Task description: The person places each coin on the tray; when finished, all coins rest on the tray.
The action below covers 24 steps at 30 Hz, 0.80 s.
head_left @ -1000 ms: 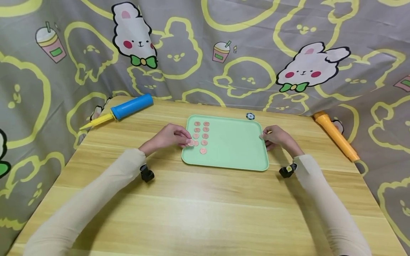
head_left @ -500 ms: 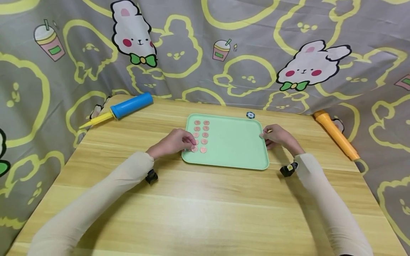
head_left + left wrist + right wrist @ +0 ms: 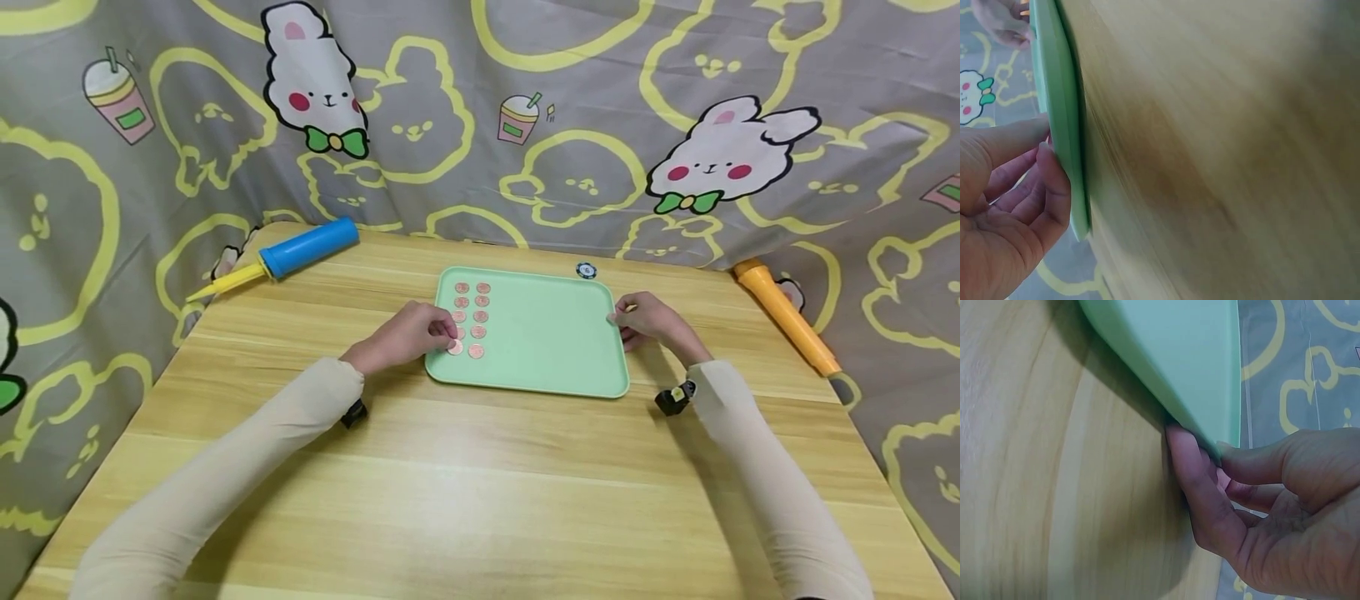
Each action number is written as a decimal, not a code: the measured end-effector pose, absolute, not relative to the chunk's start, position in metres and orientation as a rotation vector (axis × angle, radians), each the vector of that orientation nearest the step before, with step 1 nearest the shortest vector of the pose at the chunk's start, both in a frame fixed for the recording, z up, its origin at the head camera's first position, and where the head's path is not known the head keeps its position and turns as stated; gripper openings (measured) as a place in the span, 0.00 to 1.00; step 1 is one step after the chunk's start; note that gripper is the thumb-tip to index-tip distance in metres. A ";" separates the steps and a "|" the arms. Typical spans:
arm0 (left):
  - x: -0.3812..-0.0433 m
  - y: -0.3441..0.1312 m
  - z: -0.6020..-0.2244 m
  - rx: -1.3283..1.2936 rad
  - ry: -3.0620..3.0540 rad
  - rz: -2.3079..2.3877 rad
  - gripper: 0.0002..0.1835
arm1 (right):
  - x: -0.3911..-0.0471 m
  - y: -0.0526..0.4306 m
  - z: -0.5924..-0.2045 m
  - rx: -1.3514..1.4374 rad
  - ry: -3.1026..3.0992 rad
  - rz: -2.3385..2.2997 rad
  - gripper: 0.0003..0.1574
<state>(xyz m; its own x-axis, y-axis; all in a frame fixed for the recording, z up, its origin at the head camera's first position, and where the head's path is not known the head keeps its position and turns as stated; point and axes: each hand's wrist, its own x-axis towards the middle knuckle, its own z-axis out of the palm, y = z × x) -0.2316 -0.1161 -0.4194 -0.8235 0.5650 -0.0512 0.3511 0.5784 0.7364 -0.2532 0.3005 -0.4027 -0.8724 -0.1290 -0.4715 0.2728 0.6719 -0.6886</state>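
Observation:
A pale green tray (image 3: 551, 337) lies on the wooden table. Copper-coloured coins (image 3: 482, 301) stand on its left side in two columns. My left hand (image 3: 415, 335) reaches over the tray's left rim, thumb and fingertips together on the nearest coin of the left column (image 3: 456, 347). Its fingers partly cover that column, and in the left wrist view the tray's wall (image 3: 1063, 106) hides the coin. My right hand (image 3: 647, 319) grips the tray's right edge. In the right wrist view its thumb (image 3: 1254, 464) is on the rim and its fingers are underneath.
A blue and yellow hand pump (image 3: 311, 248) lies at the back left. Behind the tray sits a dark-edged poker chip (image 3: 586, 271). An orange tube-shaped thing (image 3: 787, 321) lies along the right edge. A patterned curtain (image 3: 570, 100) surrounds the table's back and sides.
My left hand has moved a little right and nearer, bringing its coin to the near end of the left column. Since half a second ago it barely moves. The right hand keeps its grip.

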 end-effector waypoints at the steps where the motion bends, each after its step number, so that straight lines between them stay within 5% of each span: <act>1: -0.232 -0.116 -0.419 0.757 2.531 1.095 0.02 | -0.253 0.300 -0.403 0.109 2.401 -1.096 0.12; 13: -0.227 -0.116 -0.420 0.763 2.525 1.132 0.04 | -0.249 0.301 -0.407 0.114 2.408 -1.091 0.10; 24: -0.235 -0.128 -0.418 0.688 2.628 1.274 0.13 | -0.245 0.314 -0.406 0.149 2.385 -1.139 0.26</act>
